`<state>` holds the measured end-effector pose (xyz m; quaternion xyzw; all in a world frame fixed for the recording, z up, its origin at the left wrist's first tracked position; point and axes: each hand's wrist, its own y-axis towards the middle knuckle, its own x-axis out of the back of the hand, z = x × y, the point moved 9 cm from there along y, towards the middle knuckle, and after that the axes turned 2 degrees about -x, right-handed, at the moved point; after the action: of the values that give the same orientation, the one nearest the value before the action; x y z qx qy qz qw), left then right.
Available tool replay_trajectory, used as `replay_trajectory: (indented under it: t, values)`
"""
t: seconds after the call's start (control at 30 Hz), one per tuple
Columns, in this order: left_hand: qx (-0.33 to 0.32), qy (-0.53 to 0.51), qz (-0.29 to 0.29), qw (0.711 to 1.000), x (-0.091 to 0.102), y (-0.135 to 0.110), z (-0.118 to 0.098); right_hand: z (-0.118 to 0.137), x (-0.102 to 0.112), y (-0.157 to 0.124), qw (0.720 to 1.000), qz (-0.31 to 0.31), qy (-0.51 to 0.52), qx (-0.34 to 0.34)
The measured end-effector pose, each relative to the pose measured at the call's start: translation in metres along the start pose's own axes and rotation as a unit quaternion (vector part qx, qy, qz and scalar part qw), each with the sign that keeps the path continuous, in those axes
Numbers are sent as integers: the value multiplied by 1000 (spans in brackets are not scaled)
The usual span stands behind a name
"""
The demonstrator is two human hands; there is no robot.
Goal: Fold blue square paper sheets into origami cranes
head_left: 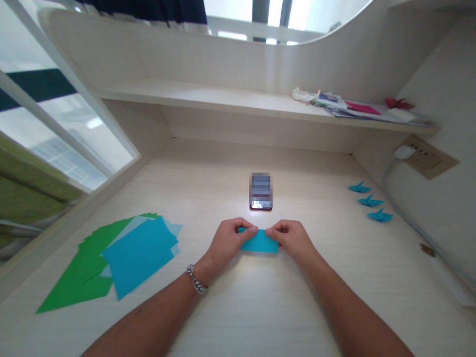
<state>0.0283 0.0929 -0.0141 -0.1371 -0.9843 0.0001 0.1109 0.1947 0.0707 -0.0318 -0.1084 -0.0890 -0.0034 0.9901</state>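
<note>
A small blue piece of paper (pixel 259 242), folded into a rectangle, is held between my two hands just above or on the desk. My left hand (pixel 233 235) pinches its upper left corner, thumb on top. At the upper right corner my right hand (pixel 292 235) grips it the same way, fingers curled behind. A phone (pixel 261 191) lies right beyond the paper, its screen blurred. Off to the left, blue sheets (pixel 143 253) overlap a fanned stack of green sheets (pixel 80 275).
Three folded blue paper cranes (pixel 370 201) stand in a row at the right. Behind them a white charger (pixel 404 151) with a grey cable (pixel 397 213) hangs from a wall socket (pixel 427 157). A shelf (pixel 223 99) crosses the back, with papers (pixel 360 108) on its right end.
</note>
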Motion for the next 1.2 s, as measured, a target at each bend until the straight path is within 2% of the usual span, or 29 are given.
replay_trajectory:
  t: [0.2, 0.3, 0.4, 0.47, 0.67, 0.77, 0.87, 0.97, 1.07, 1.2]
  values:
    - [27, -26, 0, 999, -2, -1, 2, -11, 7, 6, 992, -53, 117, -20]
    - [32, -18, -27, 999, 5, 0, 5, -14, 8, 5, 985, -65, 154, -40]
    - [31, -25, -52, 998, 12, 2, 8, -12, -2, 4, 988, -13, 147, -53]
    - [35, -46, -40, 997, 10, 2, 9, -8, -8, 2, 993, 25, 112, -38]
    - [46, -83, 95, 991, -15, 0, 10, 2, -9, -1, 999, 49, -10, 23]
    - [58, -84, 89, 991, -14, 0, 11, 5, -11, -2, 998, 52, 19, 31]
    - [65, -92, 77, 991, -11, 1, 12, 2, -17, -5, 995, 85, 57, -1]
    - [61, -108, 97, 988, -13, 0, 10, 1, -19, -8, 993, 100, 59, -27]
    - [70, -147, 102, 981, -14, 0, 10, 3, -15, -9, 993, 90, 73, -31]
    - [100, -226, 83, 966, -12, -1, 11, 5, -15, -10, 985, 95, 144, -25]
